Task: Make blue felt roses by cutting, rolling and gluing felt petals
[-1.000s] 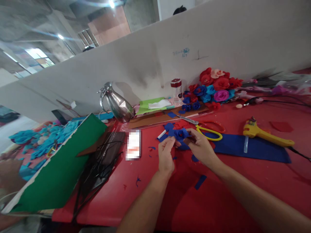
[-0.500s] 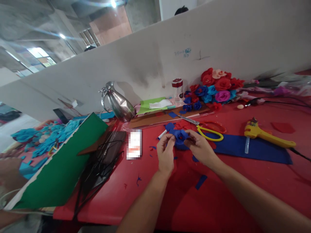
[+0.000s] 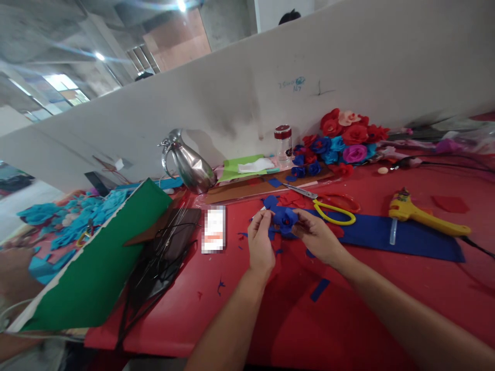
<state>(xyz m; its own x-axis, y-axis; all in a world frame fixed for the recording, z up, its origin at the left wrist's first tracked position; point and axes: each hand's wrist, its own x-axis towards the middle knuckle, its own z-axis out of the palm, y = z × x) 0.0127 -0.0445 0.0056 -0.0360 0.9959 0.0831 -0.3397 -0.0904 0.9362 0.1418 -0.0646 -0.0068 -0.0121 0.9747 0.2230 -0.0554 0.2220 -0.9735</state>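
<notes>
A blue artificial flower (image 3: pixel 285 219) with a small red spot at its centre is held up between my two hands, over the red table. My left hand (image 3: pixel 262 242) pinches the flower's left edge between thumb and fingers. On the other side my right hand (image 3: pixel 314 231) grips its right edge, fingertips closed on a petal. Behind the hands lie scissors (image 3: pixel 333 212) with yellow and red handles. A strip of blue material (image 3: pixel 406 238) stretches out to the right of my right hand. Small blue scraps (image 3: pixel 320 289) are scattered around.
A yellow glue gun (image 3: pixel 421 214) rests at the right, its cord running off. Finished flowers (image 3: pixel 353 135) are heaped at the back beside a red-lidded jar (image 3: pixel 283 146). A steel jug (image 3: pixel 189 165), a blurred phone (image 3: pixel 213 230) and a green board (image 3: pixel 96 263) stand leftward. A person's arm shows at far left.
The blue flower has turned slightly in my fingers and shifted a little left. My hands stay in nearly the same place, still on its edges.
</notes>
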